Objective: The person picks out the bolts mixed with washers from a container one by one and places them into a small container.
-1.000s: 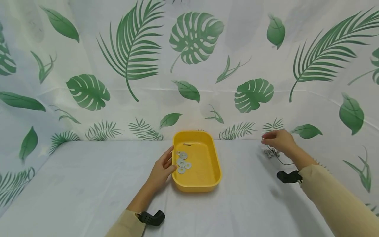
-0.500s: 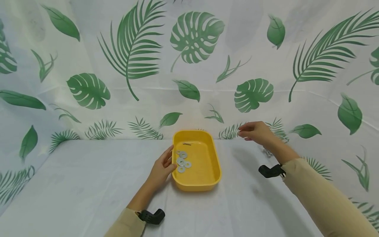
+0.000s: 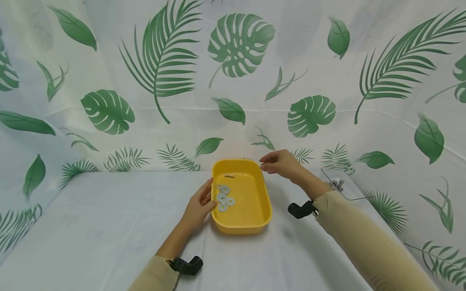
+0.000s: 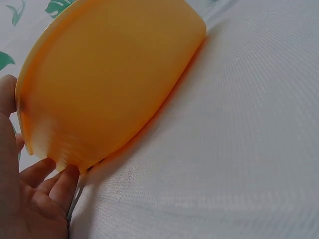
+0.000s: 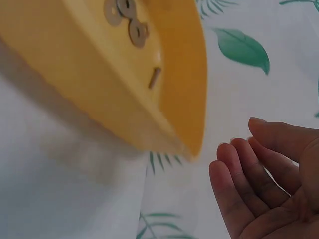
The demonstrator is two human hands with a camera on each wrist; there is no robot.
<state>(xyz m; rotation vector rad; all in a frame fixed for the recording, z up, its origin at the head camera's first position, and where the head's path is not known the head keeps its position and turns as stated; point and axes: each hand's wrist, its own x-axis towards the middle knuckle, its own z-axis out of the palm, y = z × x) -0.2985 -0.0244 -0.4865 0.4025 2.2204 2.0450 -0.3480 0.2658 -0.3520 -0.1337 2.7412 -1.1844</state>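
A yellow tray rests on the white cloth. Several flat washers lie along its left side, with one small screw toward the far end. My left hand holds the tray's left wall, thumb at the rim and fingers against the outside; in the left wrist view the fingertips press low on that wall. My right hand hovers by the far right corner of the tray. In the right wrist view its thumb and loosely bent fingers stand apart, with nothing visible between them.
A small cluster of metal hardware lies at the right, beyond the right forearm. Beside it runs a thin bent wire. A white cloth with green leaf prints hangs close behind the tray.
My right hand has moved left, from over the hardware cluster to the tray's far right corner, uncovering the cluster. My left hand and the tray have stayed in place.
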